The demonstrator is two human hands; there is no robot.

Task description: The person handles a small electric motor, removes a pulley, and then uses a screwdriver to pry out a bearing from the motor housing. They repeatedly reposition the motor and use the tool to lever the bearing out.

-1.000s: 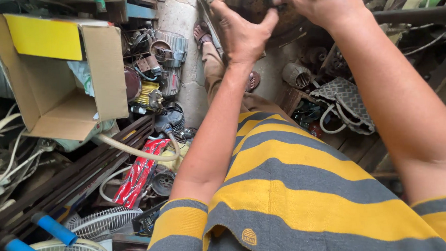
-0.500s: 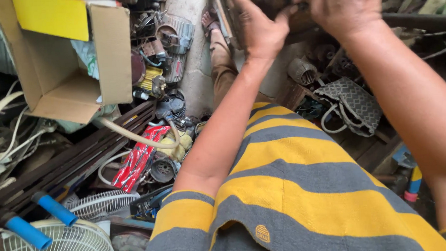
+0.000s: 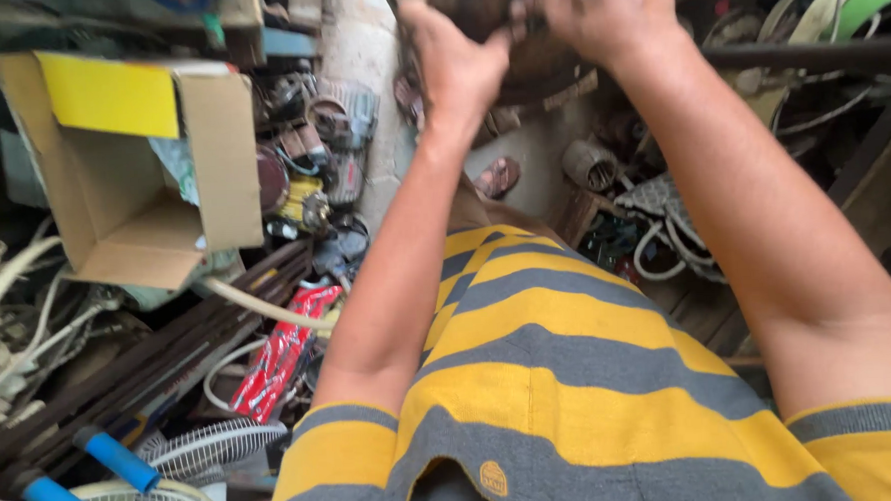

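At the top centre, one dark rusty round part (image 3: 480, 9) is gripped by the left hand (image 3: 452, 65) and right hand (image 3: 605, 13), fingers curled. One open cardboard box (image 3: 123, 194) is seen upper left, two blue handles (image 3: 85, 477) lower left.

I'm in a cramped repair workshop, more scrapyard than shop. Floor to my left is buried: old electric motors (image 3: 326, 150) in a heap, a bundle of dark metal rods (image 3: 141, 379), loose white cables (image 3: 12, 299), fan grilles (image 3: 209, 446) with blue handles (image 3: 114, 460) beside them. An open cardboard box (image 3: 132, 184) sits on the pile. To my right, more cables and a woven basket (image 3: 680, 220) among rusty parts. Bare concrete floor (image 3: 367, 54) ahead.
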